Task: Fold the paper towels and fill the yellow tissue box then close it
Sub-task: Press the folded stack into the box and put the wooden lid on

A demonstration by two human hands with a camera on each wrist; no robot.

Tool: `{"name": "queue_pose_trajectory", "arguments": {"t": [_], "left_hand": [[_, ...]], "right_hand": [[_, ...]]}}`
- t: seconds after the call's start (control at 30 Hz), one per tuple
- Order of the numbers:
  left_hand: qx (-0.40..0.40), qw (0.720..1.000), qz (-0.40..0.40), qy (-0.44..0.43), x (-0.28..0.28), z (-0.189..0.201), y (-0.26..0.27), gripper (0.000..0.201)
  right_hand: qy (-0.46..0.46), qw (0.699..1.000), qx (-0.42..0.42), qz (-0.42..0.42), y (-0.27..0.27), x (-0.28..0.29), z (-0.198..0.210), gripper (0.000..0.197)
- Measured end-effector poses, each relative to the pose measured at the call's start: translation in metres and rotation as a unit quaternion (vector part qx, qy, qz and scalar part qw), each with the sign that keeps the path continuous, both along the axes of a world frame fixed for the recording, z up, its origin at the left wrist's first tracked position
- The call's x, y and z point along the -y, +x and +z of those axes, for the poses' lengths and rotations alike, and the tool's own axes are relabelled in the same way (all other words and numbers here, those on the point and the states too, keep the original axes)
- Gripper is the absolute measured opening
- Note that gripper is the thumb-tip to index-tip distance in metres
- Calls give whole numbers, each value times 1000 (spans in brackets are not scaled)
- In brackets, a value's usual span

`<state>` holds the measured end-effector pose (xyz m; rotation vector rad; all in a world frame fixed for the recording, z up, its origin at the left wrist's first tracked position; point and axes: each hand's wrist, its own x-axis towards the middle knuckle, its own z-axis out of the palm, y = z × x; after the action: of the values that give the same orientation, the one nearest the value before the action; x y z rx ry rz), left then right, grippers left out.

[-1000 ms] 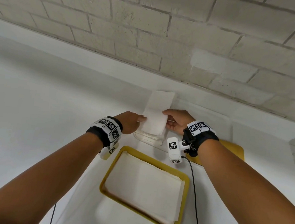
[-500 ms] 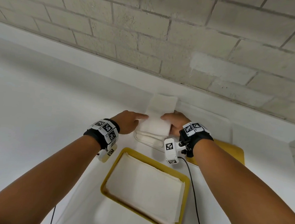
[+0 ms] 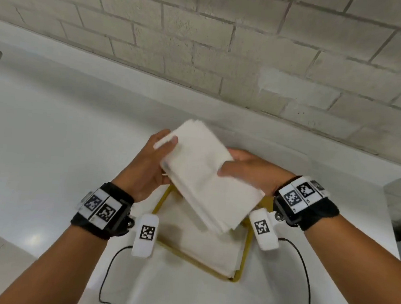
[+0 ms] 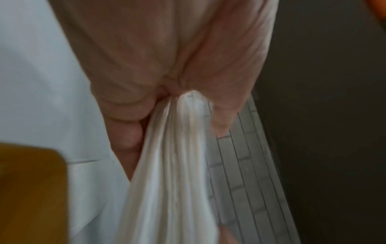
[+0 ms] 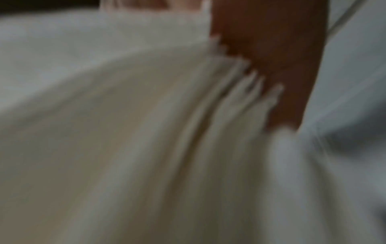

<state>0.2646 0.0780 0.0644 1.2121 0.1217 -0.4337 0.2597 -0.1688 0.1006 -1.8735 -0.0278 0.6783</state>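
Observation:
A thick stack of folded white paper towels (image 3: 204,174) is lifted off the counter and tilted over the far end of the open yellow tissue box (image 3: 241,274). My left hand (image 3: 156,157) grips the stack's left edge, thumb on top. My right hand (image 3: 239,171) grips its right edge, thumb across the top. The box holds folded towels (image 3: 198,246) inside. The left wrist view shows the layered towel edges (image 4: 173,165) pinched between thumb and fingers. The right wrist view is blurred, filled with towel layers (image 5: 146,140).
The white counter (image 3: 49,150) runs along a pale brick wall (image 3: 228,45). A loose white sheet (image 3: 182,295) lies under the box. Two black cables (image 3: 109,272) trail from the wrist cameras across the near counter. A yellow corner (image 4: 29,189) shows in the left wrist view.
Both hands have picked the folded stack up from the counter behind the box and brought it nearer, tilted over the box's far end.

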Motion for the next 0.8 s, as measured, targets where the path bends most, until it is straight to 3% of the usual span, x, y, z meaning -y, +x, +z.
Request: {"name": "queue_pose_trajectory", "arguments": {"t": [0.1,0.27,0.33,0.47,0.57,0.67,0.8], "left_hand": [[34,998,32,52,-1,-20,-40,46],[1,993,113,-27,-3,-33,-76,42],[4,990,125,-60,-4,-27,-83,43],[20,990,79,-111,-8,-9,-90,48],[60,992,59,-90,-10,5,-89,52],[91,990,75,-76,-10,8,-88,44],[72,988,121,-67,-10,-4,-91,36]], "right_hand": [[-49,996,-33,73,-16,-9,-16,37],[-69,994,-22,80,-35,-16,-21,55],[-31,994,-57,93,-43,-16,-18,58],[75,985,-101,119,-58,-12,-8,43],[118,983,-89,109,-66,-13,-10,37],[164,982,-70,66,-72,-12,-13,32],[137,986,-78,53,-74,-2,-18,53]]}}
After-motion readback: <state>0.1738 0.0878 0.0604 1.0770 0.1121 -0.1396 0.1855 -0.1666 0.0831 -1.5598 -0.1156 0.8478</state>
